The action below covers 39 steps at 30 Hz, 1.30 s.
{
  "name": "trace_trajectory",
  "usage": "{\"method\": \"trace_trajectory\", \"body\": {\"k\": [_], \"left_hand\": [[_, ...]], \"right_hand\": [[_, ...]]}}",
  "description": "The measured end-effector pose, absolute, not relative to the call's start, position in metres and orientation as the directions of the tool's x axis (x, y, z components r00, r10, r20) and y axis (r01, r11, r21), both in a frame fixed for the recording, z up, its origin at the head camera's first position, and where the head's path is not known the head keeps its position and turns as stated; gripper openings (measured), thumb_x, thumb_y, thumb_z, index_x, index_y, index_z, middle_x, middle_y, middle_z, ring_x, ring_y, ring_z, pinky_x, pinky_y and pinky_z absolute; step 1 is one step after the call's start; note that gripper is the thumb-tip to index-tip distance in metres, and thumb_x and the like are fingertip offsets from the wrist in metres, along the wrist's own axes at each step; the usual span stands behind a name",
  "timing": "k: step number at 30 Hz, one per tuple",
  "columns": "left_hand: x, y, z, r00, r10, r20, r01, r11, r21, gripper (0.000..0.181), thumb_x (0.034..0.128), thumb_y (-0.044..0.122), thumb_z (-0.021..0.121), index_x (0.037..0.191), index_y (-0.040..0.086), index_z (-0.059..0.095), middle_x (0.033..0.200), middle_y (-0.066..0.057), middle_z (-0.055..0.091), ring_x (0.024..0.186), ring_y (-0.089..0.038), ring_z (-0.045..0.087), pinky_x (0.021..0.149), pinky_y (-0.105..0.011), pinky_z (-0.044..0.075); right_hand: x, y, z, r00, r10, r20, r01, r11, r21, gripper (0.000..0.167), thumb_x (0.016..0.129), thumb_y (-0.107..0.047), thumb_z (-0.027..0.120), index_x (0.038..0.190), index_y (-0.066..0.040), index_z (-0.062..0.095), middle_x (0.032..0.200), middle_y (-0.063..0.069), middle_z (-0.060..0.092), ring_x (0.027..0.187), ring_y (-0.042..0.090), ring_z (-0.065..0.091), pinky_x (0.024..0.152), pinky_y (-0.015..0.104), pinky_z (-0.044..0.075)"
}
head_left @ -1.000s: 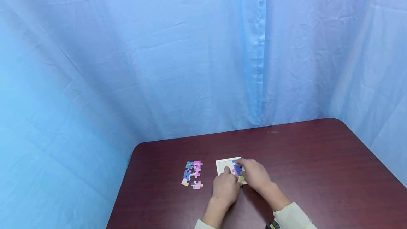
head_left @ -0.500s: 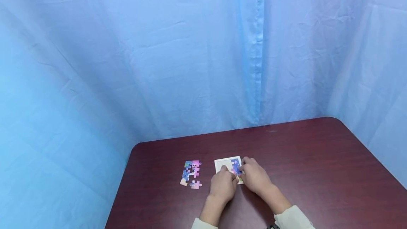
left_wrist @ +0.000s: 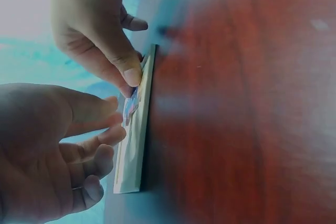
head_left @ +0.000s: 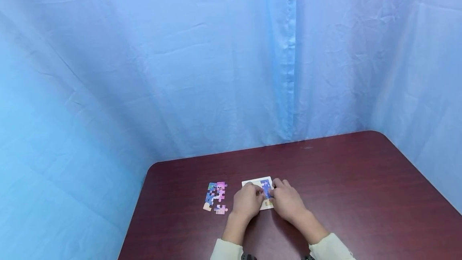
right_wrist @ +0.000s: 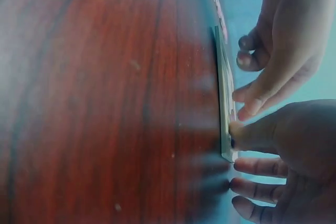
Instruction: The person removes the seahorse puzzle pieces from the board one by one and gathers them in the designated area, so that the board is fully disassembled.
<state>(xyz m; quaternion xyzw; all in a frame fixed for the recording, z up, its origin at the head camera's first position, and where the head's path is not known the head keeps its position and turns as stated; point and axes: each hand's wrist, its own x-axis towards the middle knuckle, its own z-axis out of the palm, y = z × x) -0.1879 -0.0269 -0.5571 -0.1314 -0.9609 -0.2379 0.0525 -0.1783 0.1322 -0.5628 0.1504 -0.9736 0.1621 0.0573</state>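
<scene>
A shallow white puzzle tray (head_left: 267,207) lies on the table, with blue, pink and yellow jigsaw pieces (head_left: 266,187) joined along its right side. My left hand (head_left: 247,200) is over the tray's left part, covering much of it. In the left wrist view, the thumb and forefinger of this left hand (left_wrist: 63,145) come close beside the pieces, and I see nothing between them. On the tray's right side is my right hand (head_left: 287,202). Its thumb (right_wrist: 254,136) rests on the pieces, while the other fingers extend past the tray's edge in the right wrist view.
Several loose jigsaw pieces (head_left: 216,196), pink and blue, lie left of the tray. The dark reddish table (head_left: 335,179) has rounded far corners. Pale blue curtains (head_left: 202,71) hang behind it and at both sides.
My left hand's outstretched forefinger has drawn back from the tray's left part, and its fingertips now meet near the joined pieces. My right hand has shifted slightly off the pieces toward the right edge.
</scene>
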Motion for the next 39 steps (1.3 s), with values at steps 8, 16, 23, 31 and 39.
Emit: {"method": "trace_trajectory", "body": {"k": [8,16,23,31,39], "left_hand": [[-0.203,-0.017,-0.559,-0.990,0.131,0.050,0.137,0.830,0.541,0.016,0.0954,0.011,0.067,0.088,0.009,0.081,0.094,-0.009,0.075,0.080,-0.024,0.072,0.069,-0.043,0.056],[-0.211,-0.015,-0.563,-0.999,0.023,-0.047,-0.019,0.675,0.738,0.018,0.0960,0.011,0.067,0.101,0.005,0.084,0.093,-0.008,0.080,0.080,-0.017,0.069,0.070,-0.037,0.055],[-0.221,-0.017,-0.564,-0.991,-0.017,-0.136,-0.125,0.531,0.838,0.022,0.0960,0.013,0.065,0.086,0.002,0.081,0.072,-0.003,0.069,0.065,-0.010,0.054,0.058,-0.025,0.042],[-0.223,-0.015,-0.561,-0.982,-0.033,-0.183,-0.172,0.537,0.826,0.020,0.0924,0.016,0.070,0.078,0.006,0.079,0.071,0.001,0.065,0.064,-0.009,0.053,0.057,-0.024,0.041],[-0.223,-0.014,-0.558,-0.977,-0.053,-0.207,-0.205,0.505,0.838,0.016,0.0916,0.017,0.073,0.081,0.007,0.080,0.075,-0.001,0.068,0.065,-0.010,0.054,0.056,-0.024,0.043]], "right_hand": [[-0.174,0.125,-0.559,-0.960,-0.256,0.118,-0.280,0.908,-0.311,0.030,0.085,-0.025,0.085,0.069,-0.018,0.062,0.106,0.007,0.060,0.092,0.029,0.054,0.073,0.048,0.052],[-0.172,0.124,-0.559,-0.959,-0.249,0.134,-0.279,0.916,-0.289,0.023,0.085,-0.026,0.085,0.074,-0.015,0.069,0.106,0.007,0.060,0.092,0.031,0.056,0.070,0.047,0.052],[-0.173,0.124,-0.557,-0.962,-0.239,0.131,-0.267,0.920,-0.286,0.022,0.086,-0.025,0.085,0.076,-0.014,0.069,0.103,0.007,0.058,0.092,0.030,0.056,0.070,0.048,0.052],[-0.173,0.125,-0.559,-0.964,-0.238,0.122,-0.263,0.923,-0.281,0.018,0.086,-0.026,0.085,0.081,-0.013,0.074,0.101,0.006,0.057,0.092,0.028,0.056,0.071,0.047,0.053],[-0.173,0.126,-0.560,-0.971,-0.215,0.104,-0.237,0.922,-0.305,0.016,0.086,-0.026,0.086,0.083,-0.014,0.076,0.112,0.009,0.064,0.096,0.028,0.057,0.075,0.048,0.054]]}}
